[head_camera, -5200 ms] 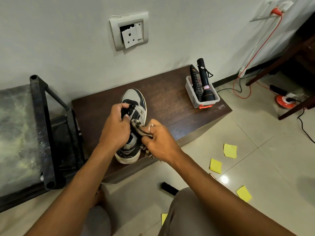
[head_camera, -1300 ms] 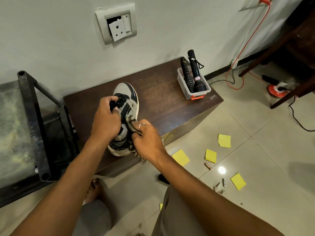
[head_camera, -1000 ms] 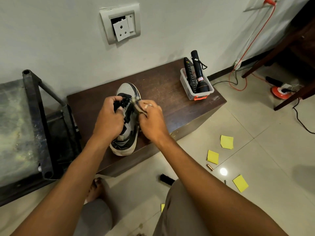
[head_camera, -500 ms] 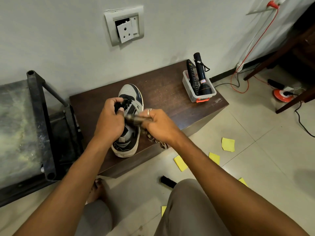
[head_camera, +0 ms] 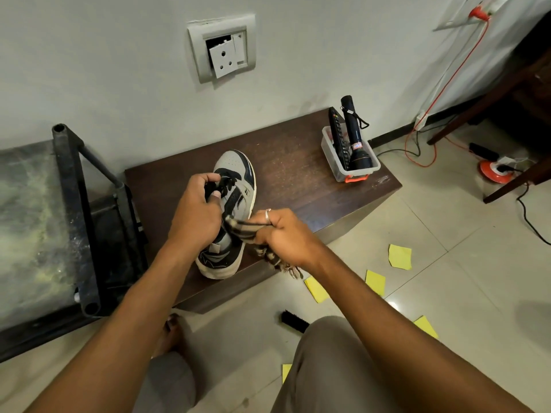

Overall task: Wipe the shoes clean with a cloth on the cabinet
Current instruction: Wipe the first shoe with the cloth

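A grey, white and navy sneaker (head_camera: 235, 174) stands on the low dark wooden cabinet (head_camera: 298, 180), toe toward the wall. My left hand (head_camera: 196, 216) grips its laces and tongue from above. My right hand (head_camera: 283, 234) holds a bunched checked cloth (head_camera: 247, 231) with a fringed end hanging below the fist, and presses it against the shoe's right side near the heel. The shoe's middle is hidden under my left hand.
A clear plastic tub (head_camera: 348, 162) with a black torch and a remote stands at the cabinet's right end. A black metal rack (head_camera: 77, 204) stands left. Yellow notes (head_camera: 399, 256) and a black brush (head_camera: 295, 320) lie on the tiled floor. Red cable (head_camera: 429, 108) runs right.
My right hand has drawn the cloth back along the shoe's right side, from the laces area toward the heel. My left hand keeps its grip on the laces.
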